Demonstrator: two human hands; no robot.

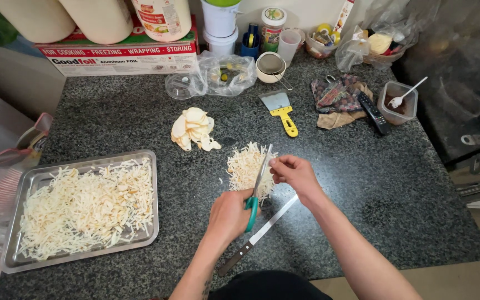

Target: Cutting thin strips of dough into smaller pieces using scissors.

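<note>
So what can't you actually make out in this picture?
- Head view: what the right hand pinches, too small against the scissors.
- Knife: its middle runs behind the left hand and forearm.
- Clear bag: contents blurred by plastic.
- Pale containers: tops cut off by the upper edge.

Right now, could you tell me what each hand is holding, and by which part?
Left hand grips the scissors by their teal handles; right hand pinches something small at the blades, too small to identify.
</note>
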